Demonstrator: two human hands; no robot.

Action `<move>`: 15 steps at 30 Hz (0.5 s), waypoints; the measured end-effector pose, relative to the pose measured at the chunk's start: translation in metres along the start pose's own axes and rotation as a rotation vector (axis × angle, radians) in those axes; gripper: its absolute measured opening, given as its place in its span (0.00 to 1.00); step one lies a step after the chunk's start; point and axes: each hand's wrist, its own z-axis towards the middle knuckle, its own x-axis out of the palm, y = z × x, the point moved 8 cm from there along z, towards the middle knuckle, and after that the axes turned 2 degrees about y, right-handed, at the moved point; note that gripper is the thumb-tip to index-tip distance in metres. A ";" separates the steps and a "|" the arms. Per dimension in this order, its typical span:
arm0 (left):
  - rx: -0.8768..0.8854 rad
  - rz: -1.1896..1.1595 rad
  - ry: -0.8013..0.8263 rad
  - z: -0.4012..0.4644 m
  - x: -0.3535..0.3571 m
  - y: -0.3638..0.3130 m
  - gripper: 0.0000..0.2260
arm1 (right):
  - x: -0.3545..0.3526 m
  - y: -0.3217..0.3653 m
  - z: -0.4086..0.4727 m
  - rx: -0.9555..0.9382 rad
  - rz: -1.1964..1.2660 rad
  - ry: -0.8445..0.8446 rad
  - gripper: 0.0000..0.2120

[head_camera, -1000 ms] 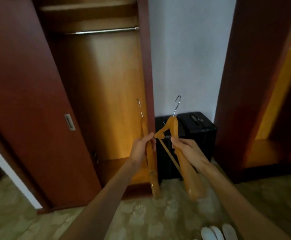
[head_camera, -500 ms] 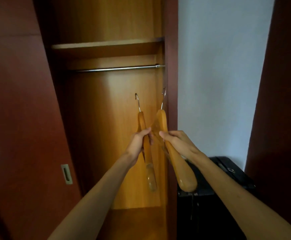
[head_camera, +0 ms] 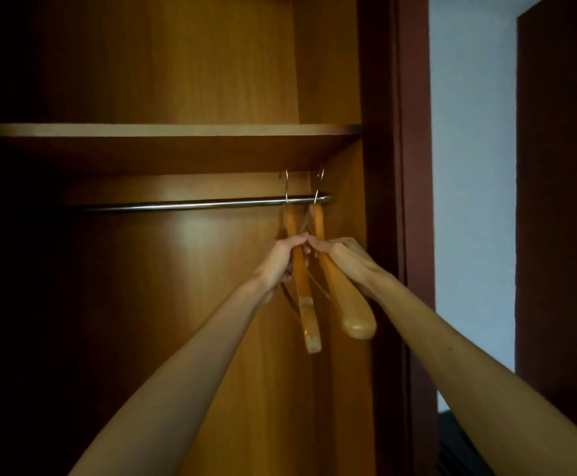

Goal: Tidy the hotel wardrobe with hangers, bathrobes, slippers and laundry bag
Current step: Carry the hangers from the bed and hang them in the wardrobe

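Note:
Two wooden hangers with metal hooks are up at the wardrobe's metal rail [head_camera: 184, 204], at its right end. My left hand [head_camera: 282, 261] grips the left hanger [head_camera: 302, 290] around its shoulder. My right hand [head_camera: 343, 257] grips the right hanger [head_camera: 350, 310] the same way. Both hooks reach over the rail, side by side; whether they rest on it I cannot tell. The two hands touch at the fingertips. No bathrobes, slippers or laundry bag are in view.
A wooden shelf [head_camera: 163, 130] runs just above the rail. The wardrobe's right side panel [head_camera: 383, 235] stands close to the right hanger. A white wall [head_camera: 472, 201] lies beyond it, and a dark case [head_camera: 452, 441] shows at the bottom right.
Both hands have lifted the hangers from waist height up to the rail, and the hooks now reach over it. My view has tilted upward, so the floor and slippers dropped out of sight.

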 end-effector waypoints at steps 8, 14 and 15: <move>0.046 -0.021 0.100 0.110 -0.019 0.025 0.16 | -0.005 -0.018 0.095 0.044 -0.034 -0.085 0.21; 0.021 -0.094 0.136 0.150 -0.016 0.045 0.15 | -0.010 -0.043 0.125 0.125 0.005 -0.097 0.20; 0.009 -0.096 0.150 0.154 -0.014 0.049 0.15 | -0.011 -0.046 0.127 0.129 0.006 -0.097 0.19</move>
